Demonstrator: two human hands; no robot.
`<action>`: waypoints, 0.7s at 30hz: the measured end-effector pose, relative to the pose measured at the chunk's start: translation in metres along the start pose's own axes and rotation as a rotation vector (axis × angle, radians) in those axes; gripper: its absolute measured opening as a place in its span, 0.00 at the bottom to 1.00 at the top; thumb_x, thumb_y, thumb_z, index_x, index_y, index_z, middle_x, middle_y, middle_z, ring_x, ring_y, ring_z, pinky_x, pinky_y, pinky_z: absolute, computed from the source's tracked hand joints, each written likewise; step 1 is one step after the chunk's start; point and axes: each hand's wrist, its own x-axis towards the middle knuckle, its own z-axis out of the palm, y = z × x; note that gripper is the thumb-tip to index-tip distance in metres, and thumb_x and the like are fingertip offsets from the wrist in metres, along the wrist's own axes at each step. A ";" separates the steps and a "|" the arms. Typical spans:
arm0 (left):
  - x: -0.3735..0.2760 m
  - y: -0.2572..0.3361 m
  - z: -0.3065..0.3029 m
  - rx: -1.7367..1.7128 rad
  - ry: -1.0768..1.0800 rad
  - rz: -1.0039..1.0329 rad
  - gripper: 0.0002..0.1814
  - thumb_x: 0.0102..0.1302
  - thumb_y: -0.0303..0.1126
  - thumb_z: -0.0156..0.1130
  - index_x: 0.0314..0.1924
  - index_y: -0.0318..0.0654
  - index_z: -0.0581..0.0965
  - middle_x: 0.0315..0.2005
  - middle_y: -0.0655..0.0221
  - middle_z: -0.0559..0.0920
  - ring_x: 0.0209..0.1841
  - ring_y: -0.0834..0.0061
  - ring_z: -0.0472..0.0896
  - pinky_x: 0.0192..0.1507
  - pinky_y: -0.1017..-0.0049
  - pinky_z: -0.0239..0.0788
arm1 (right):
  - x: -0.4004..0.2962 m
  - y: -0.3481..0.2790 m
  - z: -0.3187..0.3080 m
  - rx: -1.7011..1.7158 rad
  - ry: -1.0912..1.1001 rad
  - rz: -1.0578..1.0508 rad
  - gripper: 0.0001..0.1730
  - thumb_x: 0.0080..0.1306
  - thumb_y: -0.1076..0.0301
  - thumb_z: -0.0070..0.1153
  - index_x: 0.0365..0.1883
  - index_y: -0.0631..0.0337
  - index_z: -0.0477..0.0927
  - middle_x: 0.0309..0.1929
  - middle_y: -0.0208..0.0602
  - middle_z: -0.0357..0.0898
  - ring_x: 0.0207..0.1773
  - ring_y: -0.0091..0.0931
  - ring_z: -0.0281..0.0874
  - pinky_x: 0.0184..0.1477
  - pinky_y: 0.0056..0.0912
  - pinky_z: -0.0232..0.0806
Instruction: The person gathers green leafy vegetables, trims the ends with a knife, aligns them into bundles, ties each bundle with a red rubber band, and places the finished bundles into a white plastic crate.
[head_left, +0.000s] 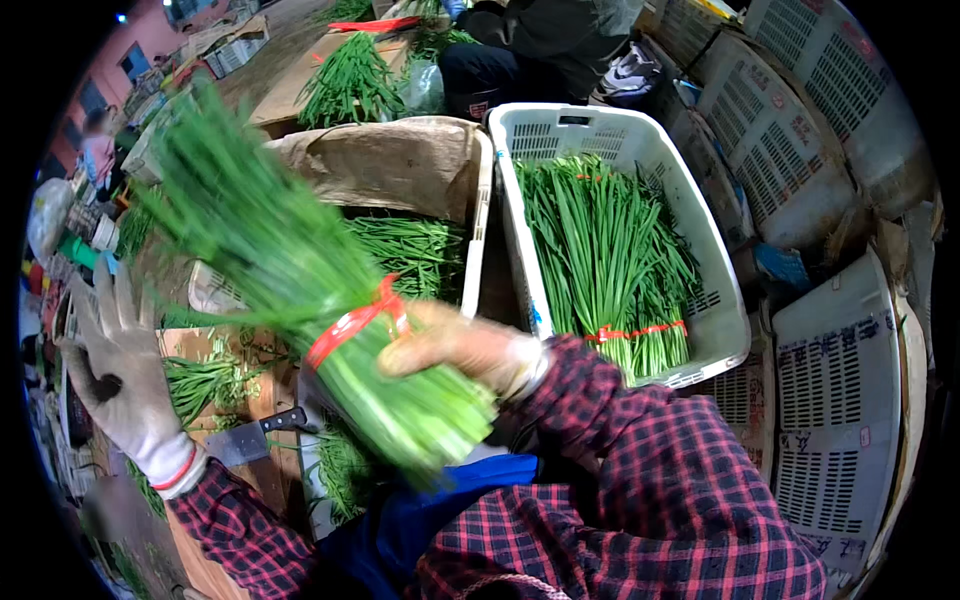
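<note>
My gloved right hand (457, 349) grips a large bundle of green chives (292, 255) near its pale cut ends. Red tape (349, 330) goes around the bundle, whose leaf tips point up and left, blurred. At the left, my gloved left hand (124, 360) is raised with its fingers spread and nothing in it. Loose chives (199, 382) and a cleaver (247, 441) with a black handle lie below and right of that hand, on a wooden board (274, 397). To the right, a white plastic crate (731, 300) holds chives tied with red tape (637, 330).
A second crate (482, 217) with brown sacking (390, 165) and more chives stands beyond the held bundle. Several crates (832, 420) stand along the right side. A person in dark clothes (525, 52) is at the top, near a board (285, 94) bearing chives (352, 82).
</note>
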 end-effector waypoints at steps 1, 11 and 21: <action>0.011 -0.002 0.014 -0.027 -0.270 -0.033 0.33 0.70 0.36 0.49 0.71 0.34 0.52 0.71 0.56 0.53 0.74 0.64 0.47 0.74 0.64 0.35 | -0.025 -0.035 -0.026 -0.162 0.122 -0.027 0.32 0.58 0.65 0.64 0.60 0.62 0.68 0.43 0.32 0.79 0.45 0.20 0.76 0.51 0.25 0.69; -0.072 -0.151 -0.069 0.481 0.202 -0.560 0.28 0.70 0.37 0.52 0.64 0.27 0.64 0.61 0.57 0.69 0.62 0.64 0.68 0.65 0.63 0.58 | -0.199 -0.043 -0.236 -0.710 1.102 -0.535 0.34 0.53 0.71 0.67 0.57 0.63 0.66 0.47 0.36 0.78 0.49 0.26 0.76 0.53 0.31 0.70; -0.094 -0.278 0.020 0.222 -0.424 -1.234 0.36 0.68 0.41 0.56 0.68 0.29 0.54 0.64 0.50 0.63 0.64 0.58 0.66 0.64 0.62 0.58 | -0.190 -0.021 -0.220 -0.470 1.191 -0.293 0.28 0.52 0.73 0.66 0.51 0.62 0.71 0.41 0.32 0.80 0.39 0.20 0.76 0.44 0.25 0.71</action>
